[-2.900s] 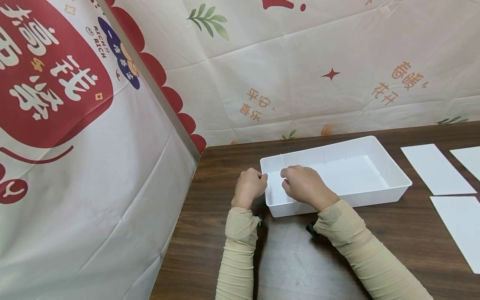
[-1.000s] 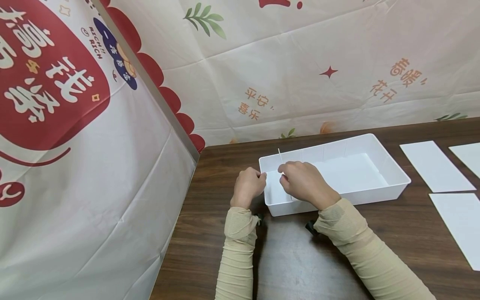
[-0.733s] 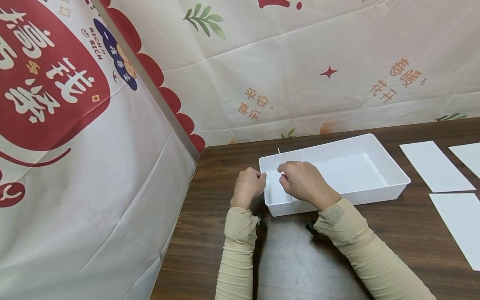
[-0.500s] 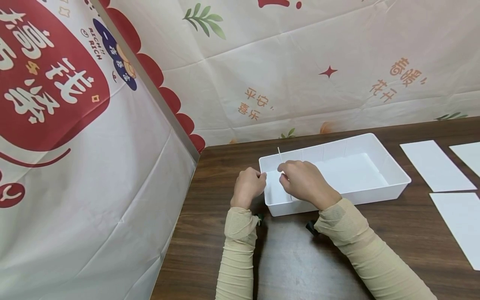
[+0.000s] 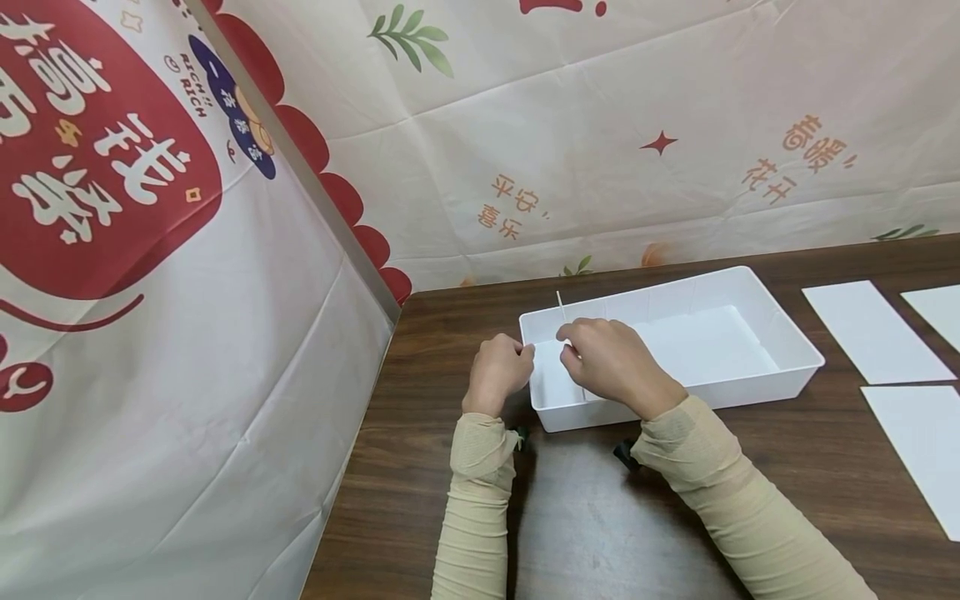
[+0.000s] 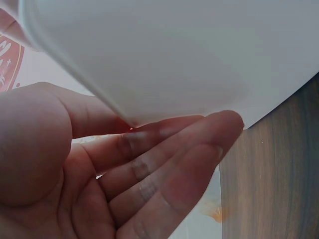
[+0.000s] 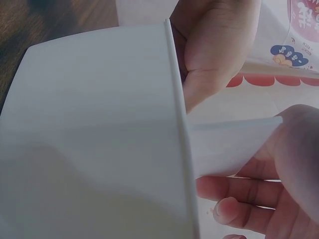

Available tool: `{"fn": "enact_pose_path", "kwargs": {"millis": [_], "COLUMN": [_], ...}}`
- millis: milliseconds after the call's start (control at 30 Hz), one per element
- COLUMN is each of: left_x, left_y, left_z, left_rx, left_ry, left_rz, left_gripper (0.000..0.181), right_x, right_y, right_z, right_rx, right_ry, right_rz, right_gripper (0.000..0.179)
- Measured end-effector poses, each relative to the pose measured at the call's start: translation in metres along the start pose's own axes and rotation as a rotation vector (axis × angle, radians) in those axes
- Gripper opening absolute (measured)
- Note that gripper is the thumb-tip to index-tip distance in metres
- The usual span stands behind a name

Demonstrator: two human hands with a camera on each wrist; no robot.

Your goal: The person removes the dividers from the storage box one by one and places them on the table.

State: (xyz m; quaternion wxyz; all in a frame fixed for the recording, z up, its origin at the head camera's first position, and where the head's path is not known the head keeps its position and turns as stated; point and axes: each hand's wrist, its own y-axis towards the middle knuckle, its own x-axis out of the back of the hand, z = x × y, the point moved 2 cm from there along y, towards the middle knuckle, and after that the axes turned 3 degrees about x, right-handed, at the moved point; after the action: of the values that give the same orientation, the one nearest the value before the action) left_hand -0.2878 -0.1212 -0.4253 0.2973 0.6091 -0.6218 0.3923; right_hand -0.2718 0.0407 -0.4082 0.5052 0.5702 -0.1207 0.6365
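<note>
Head view: a white tray [image 5: 780,346] lies on the table [image 5: 600,517], its long axis running left to right. A thin white divider [image 5: 560,312] stands on edge across its left end, pointing away from the person. Right hand [image 5: 611,367] pinches the divider from above; left hand [image 5: 498,371] grips the tray's left wall.

Left wrist view: curled fingers [image 6: 164,159] press the tray's plain white underside.

Right wrist view: fingers [image 7: 239,194] clasp the flat white divider [image 7: 229,144] beside the tray rim.

I'm looking at a staged recording booth: printed festive cloth backdrops [image 5: 600,150] screen off a dark wooden tabletop [image 5: 600,517].
</note>
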Motion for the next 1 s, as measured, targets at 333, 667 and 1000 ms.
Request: {"fn": "enact_pose_path", "kwargs": {"millis": [333, 667, 1000], "left_x": [-0.0002, 0.0002, 0.0007], "left_y": [-0.0014, -0.0009, -0.0014], "left_z": [-0.0013, -0.0027, -0.0021], "left_rx": [0.0, -0.001, -0.007], "left_ry": [0.001, 0.027, 0.024], "left_rz": [-0.007, -0.026, -0.033], "left_gripper": [0.05, 0.043, 0.045], "right_x": [0.0024, 0.0051, 0.0079], "right_y": [-0.001, -0.0014, -0.0001], "right_z": [-0.0008, -0.0004, 0.0003], "right_rx": [0.008, 0.009, 0.004], "right_ry": [0.014, 0.039, 0.053], "right_rz": [-0.027, -0.048, -0.052], "right_gripper": [0.019, 0.022, 0.023]}}
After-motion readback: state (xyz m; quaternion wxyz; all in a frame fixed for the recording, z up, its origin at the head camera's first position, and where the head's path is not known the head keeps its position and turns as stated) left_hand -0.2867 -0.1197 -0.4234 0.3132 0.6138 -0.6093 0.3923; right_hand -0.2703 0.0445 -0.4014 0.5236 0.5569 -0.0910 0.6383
